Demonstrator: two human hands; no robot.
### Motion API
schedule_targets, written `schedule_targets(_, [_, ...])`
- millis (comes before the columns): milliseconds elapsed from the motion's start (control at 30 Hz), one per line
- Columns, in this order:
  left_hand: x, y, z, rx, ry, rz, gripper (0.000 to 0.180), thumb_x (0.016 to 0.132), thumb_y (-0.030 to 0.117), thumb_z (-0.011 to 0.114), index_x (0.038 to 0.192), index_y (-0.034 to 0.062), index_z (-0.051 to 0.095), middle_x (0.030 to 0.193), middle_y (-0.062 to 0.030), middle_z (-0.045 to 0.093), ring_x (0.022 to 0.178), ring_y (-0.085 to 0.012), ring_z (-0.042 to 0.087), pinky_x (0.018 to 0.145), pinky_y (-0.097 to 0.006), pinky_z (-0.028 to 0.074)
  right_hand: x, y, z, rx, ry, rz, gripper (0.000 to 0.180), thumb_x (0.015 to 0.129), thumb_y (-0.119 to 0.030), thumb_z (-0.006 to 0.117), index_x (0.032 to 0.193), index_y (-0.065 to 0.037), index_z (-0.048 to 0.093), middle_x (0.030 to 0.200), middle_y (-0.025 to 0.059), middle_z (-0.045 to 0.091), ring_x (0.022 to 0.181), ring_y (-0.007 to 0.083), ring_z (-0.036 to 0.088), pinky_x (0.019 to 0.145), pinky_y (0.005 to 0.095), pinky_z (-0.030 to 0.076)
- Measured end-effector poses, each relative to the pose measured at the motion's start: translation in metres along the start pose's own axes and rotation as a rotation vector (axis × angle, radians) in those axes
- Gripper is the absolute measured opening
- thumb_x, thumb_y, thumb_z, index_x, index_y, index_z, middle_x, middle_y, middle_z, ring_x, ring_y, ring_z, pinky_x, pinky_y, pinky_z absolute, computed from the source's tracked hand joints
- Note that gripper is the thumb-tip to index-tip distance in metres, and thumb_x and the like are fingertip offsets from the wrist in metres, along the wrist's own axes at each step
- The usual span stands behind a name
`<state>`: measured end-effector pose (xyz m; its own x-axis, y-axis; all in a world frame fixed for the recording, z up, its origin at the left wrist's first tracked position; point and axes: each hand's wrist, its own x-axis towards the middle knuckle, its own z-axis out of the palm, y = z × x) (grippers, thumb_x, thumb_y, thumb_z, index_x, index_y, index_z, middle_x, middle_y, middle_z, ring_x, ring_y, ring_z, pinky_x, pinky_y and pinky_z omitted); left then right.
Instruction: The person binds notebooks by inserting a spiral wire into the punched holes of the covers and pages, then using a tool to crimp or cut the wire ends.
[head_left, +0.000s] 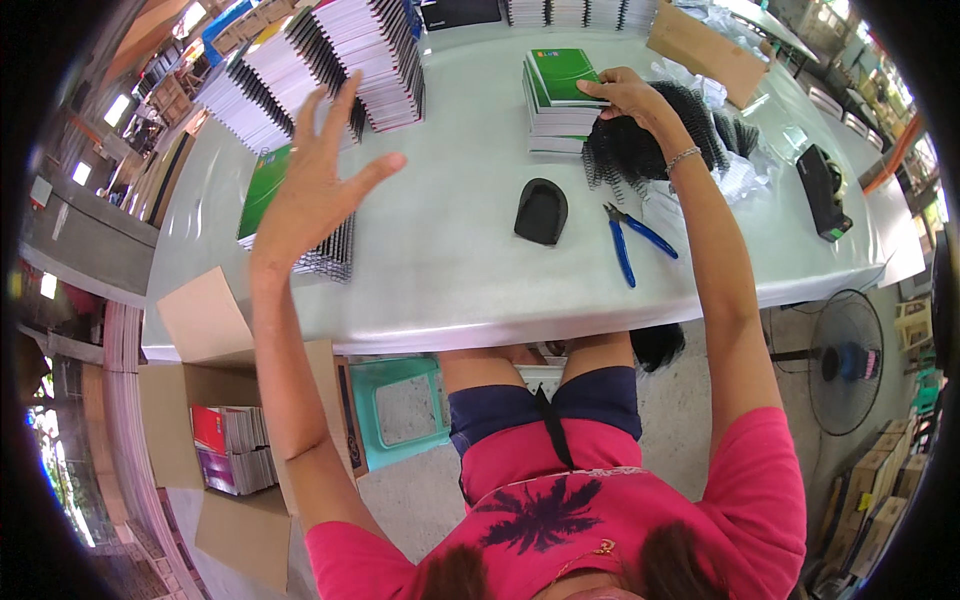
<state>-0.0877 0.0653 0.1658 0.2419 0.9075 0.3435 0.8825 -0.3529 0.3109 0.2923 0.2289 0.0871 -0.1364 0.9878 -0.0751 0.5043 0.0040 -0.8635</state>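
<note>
My right hand (pixel 638 98) has its thumb on the cover and its fingers curled under the edge of a green-covered book (pixel 556 70). This book tops a short stack of books (pixel 556 130) at the back middle of the table. Black plastic binding coils (pixel 635 155) lie in a heap under and beside my right hand. Above the left side of the table, my left hand (pixel 312 195) is raised with its fingers spread, holding nothing. Partly hidden behind it is a stack of green spiral-bound notebooks (pixel 264 187).
Blue-handled cutters (pixel 622 248) and a black horseshoe-shaped pad (pixel 541 212) lie mid-table. Tall notebook stacks (pixel 392 75) stand back left. At right are a black tape dispenser (pixel 824 192), clear plastic and a cardboard piece (pixel 706 52). An open carton (pixel 170 410) holds books lower left.
</note>
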Motion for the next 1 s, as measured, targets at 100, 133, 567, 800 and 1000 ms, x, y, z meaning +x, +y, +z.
schedule_targets(100, [0.009, 0.012, 0.029, -0.124, 0.045, 0.163, 0.086, 0.085, 0.049, 0.071, 0.155, 0.0252, 0.028, 0.157, -0.0231, 0.020, 0.144, -0.0413, 0.025, 0.115, -0.050, 0.029, 0.002, -0.002, 0.000, -0.178, 0.203, -0.129, 0.052, 0.084, -0.034, 0.077, 0.110, 0.009, 0.060, 0.091, 0.0143, 0.066, 0.081, 0.0191, 0.065, 0.067, 0.0293, 0.056])
schedule_targets(133, [0.014, 0.022, 0.040, -0.155, 0.066, 0.214, 0.084, 0.085, 0.047, 0.072, 0.155, 0.0249, 0.029, 0.157, -0.0226, 0.021, 0.144, -0.0408, 0.026, 0.115, -0.049, 0.030, 0.003, -0.002, -0.005, -0.278, 0.289, -0.168, 0.051, 0.084, -0.031, 0.077, 0.109, 0.010, 0.060, 0.092, 0.0163, 0.067, 0.081, 0.0212, 0.066, 0.069, 0.0315, 0.056])
schedule_targets(567, [0.018, 0.089, 0.071, -0.069, -0.054, 0.398, 0.022, 0.090, 0.004, 0.056, 0.111, 0.0068, 0.064, 0.100, -0.0087, 0.066, 0.100, -0.0276, 0.062, 0.111, -0.051, 0.029, -0.138, -0.055, 0.015, -0.254, 0.022, -0.545, 0.024, 0.089, -0.016, 0.068, 0.107, -0.001, 0.068, 0.097, 0.0124, 0.071, 0.091, 0.0243, 0.068, 0.081, 0.0357, 0.051])
schedule_targets(800, [-0.034, 0.090, 0.081, 0.010, -0.082, 0.183, 0.019, 0.092, 0.004, 0.052, 0.109, 0.0075, 0.061, 0.101, -0.0077, 0.062, 0.103, -0.0262, 0.059, 0.112, -0.053, 0.027, -0.056, 0.156, -0.169, -0.688, 0.942, -0.066, 0.032, 0.088, -0.030, 0.067, 0.103, -0.002, 0.069, 0.103, 0.0188, 0.070, 0.099, 0.0352, 0.066, 0.087, 0.0424, 0.051])
schedule_targets(1000, [-0.064, 0.080, 0.131, 0.102, -0.162, 0.026, 0.024, 0.092, 0.004, 0.051, 0.115, 0.0103, 0.054, 0.108, -0.0069, 0.056, 0.113, -0.0268, 0.053, 0.115, -0.060, 0.018, -0.056, 0.254, -0.188, -0.731, 0.876, 0.240, 0.039, 0.075, -0.026, 0.079, 0.103, 0.000, 0.068, 0.104, 0.0234, 0.068, 0.105, 0.0389, 0.064, 0.091, 0.0451, 0.050])
